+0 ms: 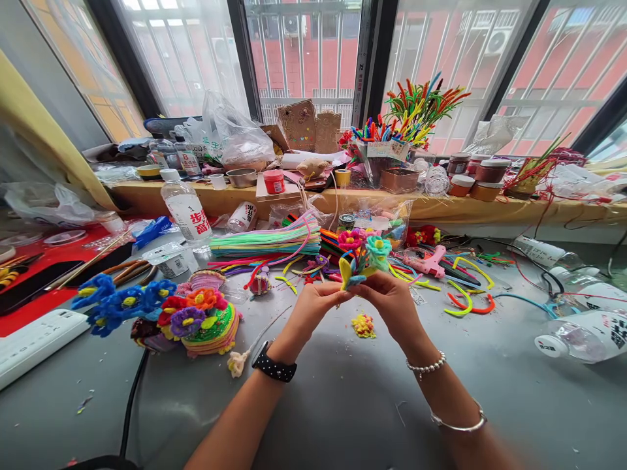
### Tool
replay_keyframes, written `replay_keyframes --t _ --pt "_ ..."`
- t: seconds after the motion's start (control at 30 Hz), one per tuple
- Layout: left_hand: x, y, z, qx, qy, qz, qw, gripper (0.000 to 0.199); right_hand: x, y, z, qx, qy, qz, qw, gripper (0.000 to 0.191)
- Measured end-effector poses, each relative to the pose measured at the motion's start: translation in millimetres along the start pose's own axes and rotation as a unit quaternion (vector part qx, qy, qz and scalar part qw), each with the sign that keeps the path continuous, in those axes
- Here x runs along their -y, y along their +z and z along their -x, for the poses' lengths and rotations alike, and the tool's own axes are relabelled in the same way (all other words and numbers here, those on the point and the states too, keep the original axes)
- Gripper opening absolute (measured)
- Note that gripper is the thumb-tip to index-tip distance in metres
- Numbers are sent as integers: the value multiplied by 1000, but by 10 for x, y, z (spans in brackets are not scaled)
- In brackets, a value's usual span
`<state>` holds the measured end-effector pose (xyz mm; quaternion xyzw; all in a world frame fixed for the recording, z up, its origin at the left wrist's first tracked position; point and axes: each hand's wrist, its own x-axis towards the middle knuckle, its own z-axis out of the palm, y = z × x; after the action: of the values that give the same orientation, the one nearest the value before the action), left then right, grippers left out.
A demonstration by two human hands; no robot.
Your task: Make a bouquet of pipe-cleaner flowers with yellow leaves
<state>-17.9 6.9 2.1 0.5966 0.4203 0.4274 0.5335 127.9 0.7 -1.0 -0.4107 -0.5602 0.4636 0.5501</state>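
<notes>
Between my two hands, above the grey table, is a small bunch of pipe-cleaner flowers (377, 250). It has a pink bloom, a turquoise bloom, yellow leaves and a blue piece low down. My left hand (318, 307) pinches the lower left of the bunch, by a yellow leaf. My right hand (392, 301) grips its lower right, under the turquoise flower; the fingertips partly hide the stems. A pile of yellow and red clippings (363, 326) lies on the table just below. To the left stands a colourful pipe-cleaner flower arrangement (206, 323) with blue flowers (122, 303) beside it.
Bundled pastel pipe cleaners (264, 243) lie behind my hands. A pink glue gun (428, 263) and loose neon pieces (460, 300) are to the right, near plastic bottles (578, 339). A white power strip (39, 346) sits at left. The sill (220, 201) carries jars and pipe cleaners.
</notes>
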Motion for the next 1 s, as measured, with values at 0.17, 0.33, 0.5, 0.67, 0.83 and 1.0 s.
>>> replay_keyframes --t 0.17,0.33,0.5,0.67,0.83,1.0 --pt "45 18 -5 1 -20 33 999 22 48 -13 -2 23 12 17 1000 16" --pt "80 53 8 0 -30 40 999 25 57 -2 8 9 11 32 999 18" --pt "74 79 21 10 -41 52 998 26 25 16 12 -18 8 35 999 14" --pt "70 73 21 10 -44 16 999 24 22 17 7 -24 18 32 999 11" --pt "60 52 4 20 -1 -68 997 24 21 11 3 -32 26 47 998 11" --pt "55 23 -5 40 79 -193 977 34 -5 4 -4 -29 19 58 998 13"
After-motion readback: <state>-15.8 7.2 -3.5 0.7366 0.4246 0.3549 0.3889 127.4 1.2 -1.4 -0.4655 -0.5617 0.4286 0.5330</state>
